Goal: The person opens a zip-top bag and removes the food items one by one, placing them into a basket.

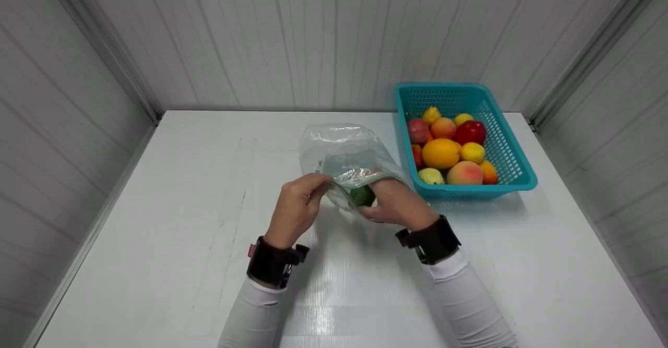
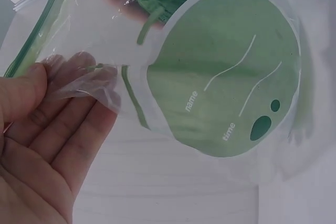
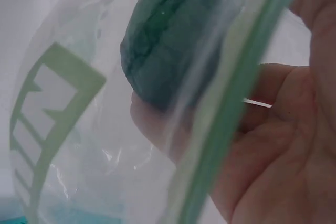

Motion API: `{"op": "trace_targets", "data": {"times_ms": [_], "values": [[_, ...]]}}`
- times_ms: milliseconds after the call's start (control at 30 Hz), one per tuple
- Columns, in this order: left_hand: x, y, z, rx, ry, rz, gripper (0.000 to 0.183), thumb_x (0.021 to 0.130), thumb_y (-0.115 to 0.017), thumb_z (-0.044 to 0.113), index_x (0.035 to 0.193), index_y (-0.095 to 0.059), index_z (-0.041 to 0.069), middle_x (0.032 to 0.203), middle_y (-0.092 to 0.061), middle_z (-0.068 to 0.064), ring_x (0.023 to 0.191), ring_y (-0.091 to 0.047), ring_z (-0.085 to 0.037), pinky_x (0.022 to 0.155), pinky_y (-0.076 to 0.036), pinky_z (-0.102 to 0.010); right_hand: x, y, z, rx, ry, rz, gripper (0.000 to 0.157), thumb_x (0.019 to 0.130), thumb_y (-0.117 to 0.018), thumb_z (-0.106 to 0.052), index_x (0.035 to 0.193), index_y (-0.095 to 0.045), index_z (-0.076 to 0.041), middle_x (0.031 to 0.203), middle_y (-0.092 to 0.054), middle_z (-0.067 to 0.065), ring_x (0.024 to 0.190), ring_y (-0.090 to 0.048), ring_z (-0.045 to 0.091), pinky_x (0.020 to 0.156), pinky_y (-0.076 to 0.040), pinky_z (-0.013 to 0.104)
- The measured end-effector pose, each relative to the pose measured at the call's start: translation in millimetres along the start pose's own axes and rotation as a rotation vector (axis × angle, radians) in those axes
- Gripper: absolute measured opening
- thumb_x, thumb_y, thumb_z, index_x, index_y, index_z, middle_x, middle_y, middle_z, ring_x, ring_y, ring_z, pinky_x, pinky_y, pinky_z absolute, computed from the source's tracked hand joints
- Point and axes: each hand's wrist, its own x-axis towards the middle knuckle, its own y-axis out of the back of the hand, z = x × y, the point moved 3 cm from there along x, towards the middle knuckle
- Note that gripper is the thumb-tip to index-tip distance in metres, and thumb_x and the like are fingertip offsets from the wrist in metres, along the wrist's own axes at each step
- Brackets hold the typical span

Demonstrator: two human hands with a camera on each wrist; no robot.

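A clear zip bag with a green zip edge hangs between both hands, its mouth toward me. My left hand pinches the left side of the mouth between thumb and fingers. My right hand reaches into the mouth and holds a round, dark green vegetable or fruit with creased skin. In the right wrist view, the green piece shows through the plastic, with fingers around it beyond the zip strip. The left wrist view shows the bag's pale green printed label, reading "name" and "time".
A turquoise basket stands at the back right of the white table, close to the right hand. It holds several fruits, among them a red apple, a peach and an orange-yellow fruit. Grey panel walls enclose the table.
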Motion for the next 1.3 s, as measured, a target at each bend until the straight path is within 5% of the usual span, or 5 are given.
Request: {"op": "trace_targets", "data": {"times_ms": [233, 1300], "values": [[0.3, -0.2, 0.6, 0.003, -0.010, 0.004, 0.008, 0.097, -0.069, 0.003, 0.097, -0.077, 0.003, 0.095, -0.077, -0.006, 0.095, -0.074, -0.019, 0.085, -0.059, -0.032, -13, 9.5, 5, 0.041, 0.044, 0.051, 0.063, 0.086, -0.081, -0.021, 0.142, -0.057, -0.003, 0.138, -0.062, 0.014, 0.116, -0.058, 0.029, 0.110, -0.047, 0.046], [0.9, -2.2, 2.9, -0.027, -0.011, -0.017, 0.008, 0.097, -0.069, 0.004, 0.097, -0.077, 0.003, 0.094, -0.077, -0.004, 0.093, -0.074, -0.015, 0.083, -0.059, -0.029, -45, 21.1, 33, 0.258, -0.019, 0.081, 0.054, 0.087, -0.080, -0.022, 0.135, -0.064, -0.002, 0.127, -0.067, 0.014, 0.102, -0.062, 0.026, 0.090, -0.059, 0.045]]}}
